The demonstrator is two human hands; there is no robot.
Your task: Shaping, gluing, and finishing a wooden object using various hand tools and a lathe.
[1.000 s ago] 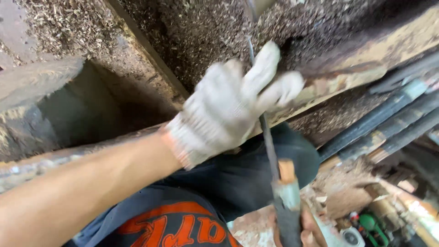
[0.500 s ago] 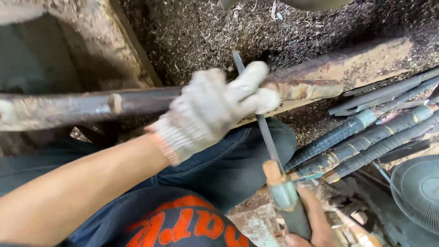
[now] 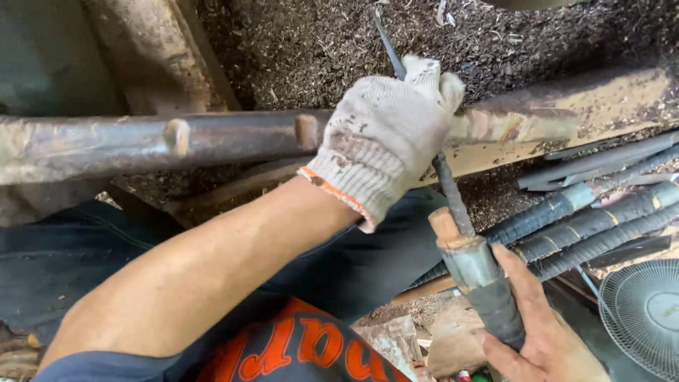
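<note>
Right now the left hand (image 3: pixel 385 138), in a white knit glove w/ orange cuff, is clamping down on the blade (image 3: pixel 447 185) where it crosses the pole (image 3: pixel 141 145). Blade's long axis is running steeply, up-left to down-right, nearly square to the pole, which is lying roughly level, left to right. Right hand (image 3: pixel 537 332), bare, is gripping the handle (image 3: pixel 481 283) below, nearer the body; handle looks wrapped in dark tape w/ a grey metal collar. Pole is rusty-brown, rough, knotted. Shavings (image 3: pixel 297 49) are covering the ground behind; dark ribbed bars (image 3: pixel 601 219) are lying to the right.
</note>
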